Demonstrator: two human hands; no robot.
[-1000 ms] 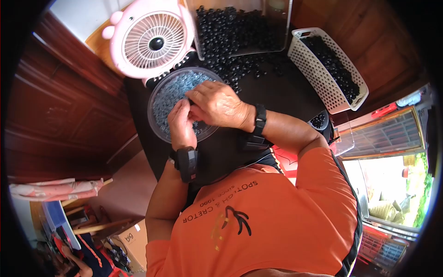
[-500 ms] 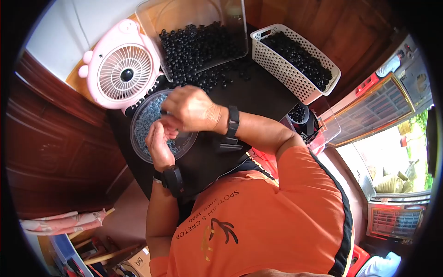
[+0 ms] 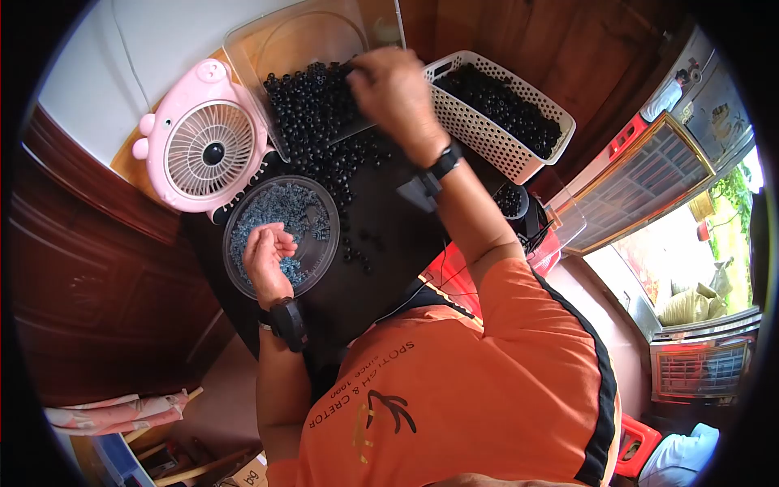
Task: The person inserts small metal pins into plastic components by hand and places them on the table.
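Observation:
My left hand is over the lower part of a round clear tray that holds small blue-grey translucent pieces. Its fingers are curled palm-up; whether anything lies in them is too small to make out. My right hand is raised at the right side of a clear bin, above a heap of small black ring-like pieces. Motion blurs its fingertips. More black pieces spill from the bin onto the dark table.
A pink pig-shaped fan stands left of the bin. At the right is a white perforated basket of black pieces. Near the table's right edge sits a small container with black pieces.
My right hand has left my left hand and moved up and right to the bin. Black pieces now lie on the table right of the tray. The head view has shifted.

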